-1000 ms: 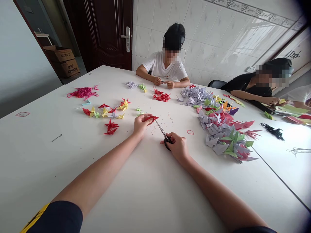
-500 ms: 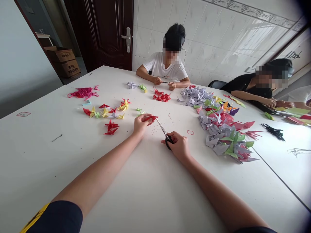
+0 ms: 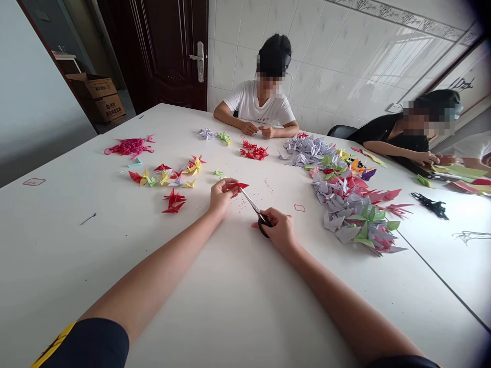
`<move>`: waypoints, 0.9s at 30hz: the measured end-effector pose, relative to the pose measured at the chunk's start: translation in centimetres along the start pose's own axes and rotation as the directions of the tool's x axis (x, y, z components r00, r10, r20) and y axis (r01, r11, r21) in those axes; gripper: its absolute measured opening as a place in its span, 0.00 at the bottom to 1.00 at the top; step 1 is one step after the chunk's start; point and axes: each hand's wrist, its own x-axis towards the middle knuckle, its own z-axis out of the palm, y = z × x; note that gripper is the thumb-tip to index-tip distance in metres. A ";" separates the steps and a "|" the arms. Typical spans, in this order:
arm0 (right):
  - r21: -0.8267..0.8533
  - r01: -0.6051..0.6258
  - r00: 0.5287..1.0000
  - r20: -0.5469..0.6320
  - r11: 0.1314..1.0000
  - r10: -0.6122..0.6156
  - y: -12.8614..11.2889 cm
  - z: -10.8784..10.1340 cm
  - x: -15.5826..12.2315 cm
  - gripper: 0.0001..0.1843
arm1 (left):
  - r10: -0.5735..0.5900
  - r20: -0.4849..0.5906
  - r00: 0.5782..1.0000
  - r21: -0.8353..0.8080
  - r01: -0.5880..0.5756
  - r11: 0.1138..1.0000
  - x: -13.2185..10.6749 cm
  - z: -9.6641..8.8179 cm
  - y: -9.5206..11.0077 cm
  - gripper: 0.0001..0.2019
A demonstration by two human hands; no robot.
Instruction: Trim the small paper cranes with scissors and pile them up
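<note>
My left hand pinches a red folded paper crane a little above the white table. My right hand is closed around the black handles of a pair of scissors. The blade tips meet the lower edge of the red paper, close to my left fingertips; whether they cut into it I cannot tell. Tiny scraps lie on the table under the blades. To the left of my left hand sit two red cranes and a loose row of red, yellow and green cranes.
A long heap of paper cranes spreads on the right, with black cords beyond it. Pink cords lie at the left. Across the table a person in white works with both hands; another in black sits at the right.
The scissor tips have shifted left, from the crane's pointed end to its underside near my left fingers. My left hand has stayed nearly in place. The person opposite has brought their hands closer together.
</note>
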 end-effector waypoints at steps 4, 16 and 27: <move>0.003 -0.011 1.000 0.008 1.000 0.011 -0.1 0.0 0.0 0.13 | 0.004 0.004 1.000 0.003 -0.004 1.000 0.0 -0.1 -0.1 0.11; -0.007 -0.020 1.000 0.012 1.000 0.020 -0.1 -0.1 0.1 0.14 | -0.019 -0.008 1.000 0.000 0.019 1.000 0.0 0.1 0.1 0.10; -0.025 -0.033 0.999 0.025 0.999 0.034 -0.2 -0.2 0.1 0.16 | -0.019 -0.024 1.000 0.000 0.019 1.000 -0.2 0.2 0.3 0.10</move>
